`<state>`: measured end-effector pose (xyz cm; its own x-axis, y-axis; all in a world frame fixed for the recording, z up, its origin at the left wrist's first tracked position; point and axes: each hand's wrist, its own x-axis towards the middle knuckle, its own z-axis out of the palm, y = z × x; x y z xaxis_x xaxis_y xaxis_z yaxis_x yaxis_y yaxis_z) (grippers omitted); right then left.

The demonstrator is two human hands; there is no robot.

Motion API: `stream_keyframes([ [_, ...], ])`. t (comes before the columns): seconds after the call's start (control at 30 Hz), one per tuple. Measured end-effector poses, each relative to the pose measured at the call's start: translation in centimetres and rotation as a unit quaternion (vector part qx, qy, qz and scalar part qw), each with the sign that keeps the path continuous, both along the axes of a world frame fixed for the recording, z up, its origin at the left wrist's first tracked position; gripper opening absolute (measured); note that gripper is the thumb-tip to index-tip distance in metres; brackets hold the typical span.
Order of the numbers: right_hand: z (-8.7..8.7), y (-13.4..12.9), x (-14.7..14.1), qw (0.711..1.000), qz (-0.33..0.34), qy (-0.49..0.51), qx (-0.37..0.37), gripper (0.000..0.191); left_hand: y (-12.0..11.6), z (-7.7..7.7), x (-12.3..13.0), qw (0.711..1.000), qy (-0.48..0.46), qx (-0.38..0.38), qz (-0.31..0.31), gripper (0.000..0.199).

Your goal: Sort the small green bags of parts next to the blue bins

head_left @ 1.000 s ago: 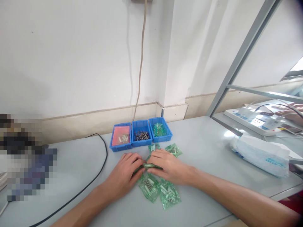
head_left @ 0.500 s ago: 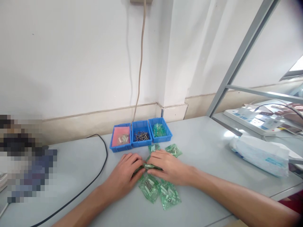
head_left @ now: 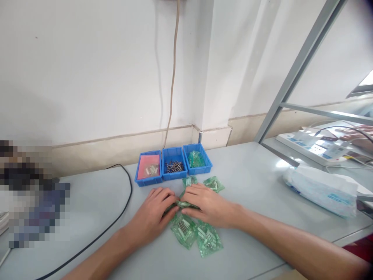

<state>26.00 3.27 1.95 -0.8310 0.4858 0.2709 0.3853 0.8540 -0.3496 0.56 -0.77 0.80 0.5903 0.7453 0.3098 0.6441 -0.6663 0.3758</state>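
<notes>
Green plastic bag [head_left: 185, 204] is pinched between the fingers and thumbs of the left hand [head_left: 159, 208] and the right hand [head_left: 205, 204]; under the curled fingers, the exact grip cannot be told. Grey table [head_left: 247, 171] spreads widely from the right hand to the white soft pack [head_left: 320, 190] at the right edge; at left, some room reaches to the black cable [head_left: 131, 188]. Three blue bins [head_left: 148, 181] stand in one row near the far edge, holding pink packaging [head_left: 145, 165], loose screws [head_left: 175, 167] and green plastic [head_left: 196, 158]. Around the hands lie four filled green bags [head_left: 208, 239]: two far, two near.
</notes>
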Motion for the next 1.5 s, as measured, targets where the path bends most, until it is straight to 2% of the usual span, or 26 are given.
stream_keyframes([
  [0.23,0.01,0.02,0.05,1.0,0.003,-0.006,0.0,0.022,0.08,-0.34,-0.09,1.0,-0.002,0.004,0.001,0.012],
  [1.5,0.43,-0.08,0.15,1.0,0.004,-0.028,-0.001,0.022,-0.04,0.18,0.05,1.0,0.004,0.005,0.002,0.011],
])
